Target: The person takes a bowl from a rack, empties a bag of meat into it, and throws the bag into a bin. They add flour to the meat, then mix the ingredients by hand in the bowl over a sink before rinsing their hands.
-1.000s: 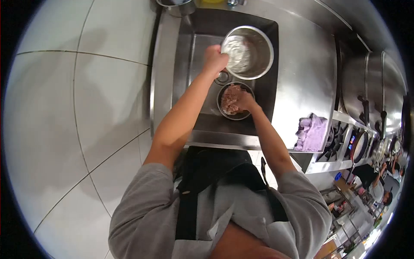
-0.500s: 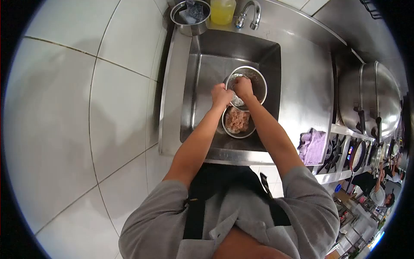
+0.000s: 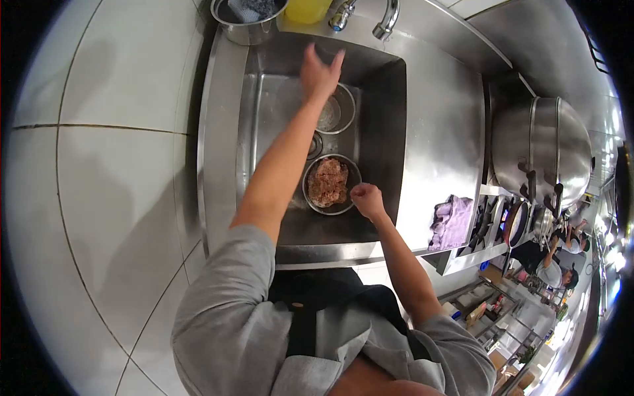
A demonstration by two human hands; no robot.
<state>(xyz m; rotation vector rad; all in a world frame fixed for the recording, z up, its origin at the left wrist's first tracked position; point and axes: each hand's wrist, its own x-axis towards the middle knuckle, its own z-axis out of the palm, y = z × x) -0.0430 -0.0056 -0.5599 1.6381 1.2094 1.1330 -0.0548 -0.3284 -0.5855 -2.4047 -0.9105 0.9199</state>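
Observation:
My left hand (image 3: pixel 319 76) reaches toward the faucet end of the sink with its fingers apart, holding nothing. It partly covers a metal bowl (image 3: pixel 351 109) whose contents I cannot make out clearly. Nearer to me, a second metal bowl (image 3: pixel 356 173) contains a pinkish-brown mass like minced meat (image 3: pixel 328 181). Beside that bowl's right rim is my right hand (image 3: pixel 368 199), fingers curled closed. Whether it touches the rim or has something inside the fingers is hidden.
Both bowls stand in a steel sink (image 3: pixel 264 148) beneath a curved faucet (image 3: pixel 388 21). A pot (image 3: pixel 246 33) with a scouring pad and a yellow container (image 3: pixel 307 10) stand behind. A purple cloth (image 3: pixel 452 223) lies right, near a large pot (image 3: pixel 541 152). People work farther off.
Both hands have left the far bowl. My left hand has moved toward the faucet and opened; my right hand has come back beside the meat bowl. The bowls now stand apart, and the view has shifted.

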